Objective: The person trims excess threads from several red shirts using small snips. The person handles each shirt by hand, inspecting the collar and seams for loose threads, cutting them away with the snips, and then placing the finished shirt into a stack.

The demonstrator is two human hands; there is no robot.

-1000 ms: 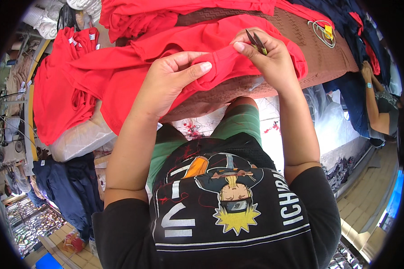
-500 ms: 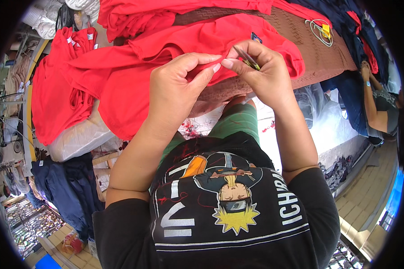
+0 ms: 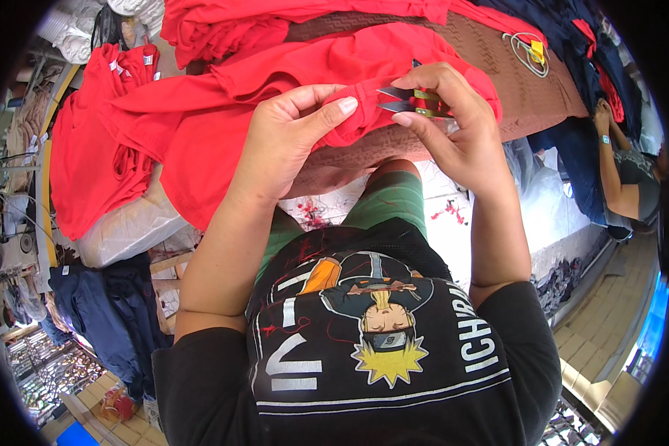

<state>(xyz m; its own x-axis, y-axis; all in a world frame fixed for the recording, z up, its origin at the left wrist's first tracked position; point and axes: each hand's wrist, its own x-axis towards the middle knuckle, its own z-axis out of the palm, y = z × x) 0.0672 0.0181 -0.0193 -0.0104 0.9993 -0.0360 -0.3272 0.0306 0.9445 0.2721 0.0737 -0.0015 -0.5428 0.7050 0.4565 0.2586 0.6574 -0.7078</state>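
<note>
My left hand (image 3: 286, 141) pinches the hem of a red garment (image 3: 201, 111) that lies spread over a brown cloth-covered table (image 3: 513, 82). Held in my right hand (image 3: 453, 134) is a small pair of thread snips (image 3: 405, 102) with dark blades and a yellowish handle. The blade tips point left at the pinched fold, just beside my left thumb and forefinger. Both hands sit close together above the table's near edge.
More red garments (image 3: 89, 156) are heaped at the left and at the back (image 3: 275, 18). Dark blue clothes (image 3: 572, 30) lie at the far right, where another person's arm (image 3: 609, 163) reaches in. A white sack (image 3: 126, 230) and blue garments (image 3: 97, 312) sit lower left.
My two hands have come closer together. The snips have swung from pointing up and away to pointing left at the fold that my left hand pinches.
</note>
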